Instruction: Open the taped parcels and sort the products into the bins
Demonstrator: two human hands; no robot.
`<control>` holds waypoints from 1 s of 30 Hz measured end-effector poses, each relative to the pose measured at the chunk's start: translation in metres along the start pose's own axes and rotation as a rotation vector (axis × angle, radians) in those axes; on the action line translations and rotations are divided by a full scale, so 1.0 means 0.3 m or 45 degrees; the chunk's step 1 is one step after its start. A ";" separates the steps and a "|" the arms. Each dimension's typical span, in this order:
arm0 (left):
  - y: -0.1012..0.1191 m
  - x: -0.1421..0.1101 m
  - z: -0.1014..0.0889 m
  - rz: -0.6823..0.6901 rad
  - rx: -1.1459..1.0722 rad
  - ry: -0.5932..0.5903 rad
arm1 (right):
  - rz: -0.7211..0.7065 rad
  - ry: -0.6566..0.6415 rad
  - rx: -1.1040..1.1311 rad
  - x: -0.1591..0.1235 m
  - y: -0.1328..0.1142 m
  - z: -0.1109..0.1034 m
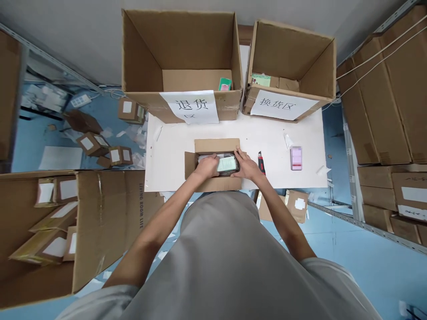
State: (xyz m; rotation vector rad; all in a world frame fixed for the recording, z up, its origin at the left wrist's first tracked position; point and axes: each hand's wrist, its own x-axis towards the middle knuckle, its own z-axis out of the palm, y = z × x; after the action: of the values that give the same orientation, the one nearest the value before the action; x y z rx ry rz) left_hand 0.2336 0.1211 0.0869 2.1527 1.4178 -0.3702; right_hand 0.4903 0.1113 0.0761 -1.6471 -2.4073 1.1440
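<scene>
A small open cardboard box (216,145) sits near the front edge of the white table, its flaps folded outward. Inside it lies a mint-green packet (227,164) on something dark in clear plastic wrapping. My left hand (208,166) reaches over the box's left part, its fingers curled down beside the packet; what they hold is hidden. Across the right side of the box rests my right hand (247,166), with its fingers at the far right corner and its thumb lower down, gripping that side. A red and black utility knife (261,163) lies just right of my right hand.
Two large open boxes, one on the left (143,101) and one on the right (328,91), stand at the table's back with paper signs. A pink-screened phone (296,158) lies at right. Another large carton (110,213) holding parcels stands at lower left. Stacked cartons (383,98) fill the right.
</scene>
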 end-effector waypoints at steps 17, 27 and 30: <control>-0.023 -0.274 -0.208 0.011 -1.222 0.518 | -0.143 0.718 0.632 0.074 -0.293 -0.195; -0.096 -0.317 -0.093 -0.072 -2.077 0.213 | -0.258 0.545 0.905 0.155 -0.281 -0.287; -0.072 -0.312 -0.103 -0.114 -2.137 0.312 | -0.246 0.582 0.895 0.165 -0.290 -0.283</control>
State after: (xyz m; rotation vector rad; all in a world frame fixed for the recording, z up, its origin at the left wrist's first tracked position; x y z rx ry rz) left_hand 0.1735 0.0737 0.1528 0.7195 1.1308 0.8332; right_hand 0.4312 0.1831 0.1690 -1.2348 -1.5830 1.2135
